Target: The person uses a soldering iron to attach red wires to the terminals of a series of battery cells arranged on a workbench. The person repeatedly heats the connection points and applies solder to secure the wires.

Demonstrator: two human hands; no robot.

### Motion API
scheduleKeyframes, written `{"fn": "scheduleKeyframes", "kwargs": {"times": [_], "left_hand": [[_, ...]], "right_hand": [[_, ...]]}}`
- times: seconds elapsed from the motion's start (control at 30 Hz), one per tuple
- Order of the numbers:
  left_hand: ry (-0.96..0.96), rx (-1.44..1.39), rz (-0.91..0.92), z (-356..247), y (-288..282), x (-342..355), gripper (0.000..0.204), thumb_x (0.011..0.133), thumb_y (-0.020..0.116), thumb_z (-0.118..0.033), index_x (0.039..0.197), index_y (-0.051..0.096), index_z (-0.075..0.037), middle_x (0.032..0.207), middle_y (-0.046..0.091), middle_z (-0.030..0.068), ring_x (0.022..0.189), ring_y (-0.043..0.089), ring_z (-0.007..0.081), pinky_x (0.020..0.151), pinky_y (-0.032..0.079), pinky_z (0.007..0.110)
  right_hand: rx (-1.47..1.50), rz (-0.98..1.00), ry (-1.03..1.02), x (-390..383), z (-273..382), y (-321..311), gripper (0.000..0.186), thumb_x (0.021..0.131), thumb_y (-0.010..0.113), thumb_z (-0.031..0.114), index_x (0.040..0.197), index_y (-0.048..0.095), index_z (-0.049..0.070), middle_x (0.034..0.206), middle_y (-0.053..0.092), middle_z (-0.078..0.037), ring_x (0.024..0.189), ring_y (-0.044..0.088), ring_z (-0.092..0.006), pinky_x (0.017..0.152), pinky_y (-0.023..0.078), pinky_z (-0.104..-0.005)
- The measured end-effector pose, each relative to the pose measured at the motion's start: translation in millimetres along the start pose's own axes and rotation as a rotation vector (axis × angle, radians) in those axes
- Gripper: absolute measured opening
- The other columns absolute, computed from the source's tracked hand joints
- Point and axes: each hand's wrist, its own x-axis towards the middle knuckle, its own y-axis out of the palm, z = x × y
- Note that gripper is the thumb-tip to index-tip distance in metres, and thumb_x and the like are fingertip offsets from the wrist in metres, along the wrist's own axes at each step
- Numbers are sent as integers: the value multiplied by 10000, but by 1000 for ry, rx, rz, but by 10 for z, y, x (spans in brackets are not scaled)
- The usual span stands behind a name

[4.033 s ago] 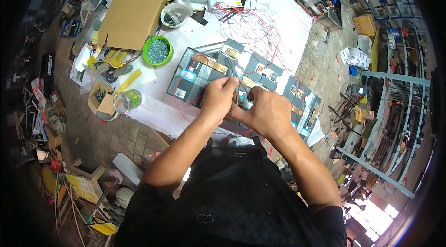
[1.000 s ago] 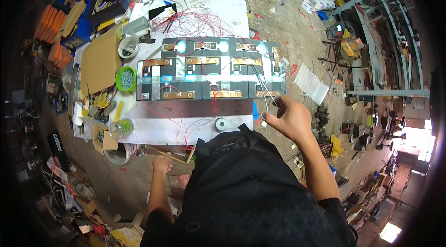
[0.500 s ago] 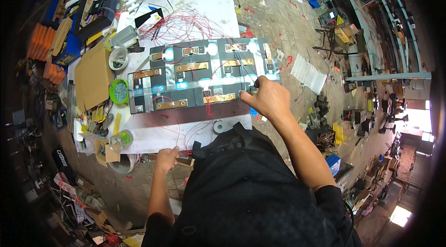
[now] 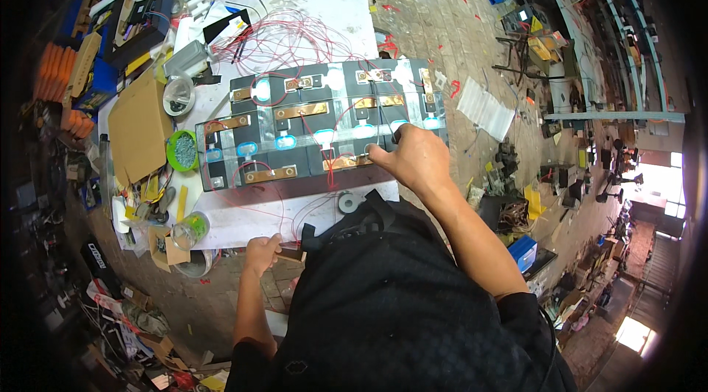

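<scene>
A battery pack of dark cells lies on the white-topped table, with copper bars, clear tape and thin red wires across its top. My right hand is closed at the pack's near right part, thumb and fingers pinched together. Thin dark strands run from the pack's far side to these fingers; what they grip is hidden. Low beside the table's near edge, my left hand is closed, its fingertips pinching a thin red wire that loops down from the pack.
A tangle of red wires lies behind the pack. To the left are a green bowl of small metal parts, a cardboard sheet and a clear jar. A grey tape roll sits near my body.
My right hand stays pinched at the pack, shifting slightly left and nearer along its front edge. The left hand keeps its closed pose; the whole view has shifted a little.
</scene>
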Motion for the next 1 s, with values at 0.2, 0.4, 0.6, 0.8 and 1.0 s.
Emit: {"fn": "scheduleKeyframes", "kwargs": {"times": [0.2, 0.4, 0.6, 0.8, 1.0], "left_hand": [[16, -2, 15, -42, 38, -26, 481, 1016, 690, -428, 765, 655, -19, 645, 622, 56, 486, 544, 136, 443, 423, 293], [1, -15, 5, 15, 45, 9, 489, 1007, 699, -428, 752, 660, -13, 635, 620, 54, 482, 544, 136, 427, 413, 290], [-5, -19, 2, 35, 14, 20, 477, 999, 709, -416, 766, 678, 0, 660, 635, 61, 493, 549, 133, 425, 422, 291], [-20, -47, 7, 6, 27, -17, 483, 997, 718, -420, 747, 662, -11, 623, 607, 51, 476, 531, 126, 415, 401, 283], [-9, -12, 16, 45, 18, -46, 482, 1000, 716, -420, 742, 661, -17, 606, 596, 44, 465, 523, 124, 410, 388, 280]], "right_hand": [[15, 3, -36, 41, 49, 36, 544, 752, 758, 478, 810, 733, -62, 781, 729, -245, 763, 728, -415, 742, 581, -480], [-8, -31, -63, 13, 42, 33, 490, 771, 747, 443, 821, 736, -44, 777, 730, -241, 772, 732, -410, 747, 584, -476], [-28, -32, -83, -64, -1, 25, 488, 766, 772, 452, 843, 736, -29, 779, 733, -234, 780, 736, -408, 745, 584, -482], [-26, -15, -92, -65, -16, 36, 480, 777, 773, 448, 856, 738, -24, 771, 731, -235, 765, 733, -415, 733, 584, -487], [-13, -43, -97, -21, -50, 66, 488, 777, 778, 457, 850, 735, -24, 775, 731, -229, 766, 731, -412, 736, 581, -490]]}}
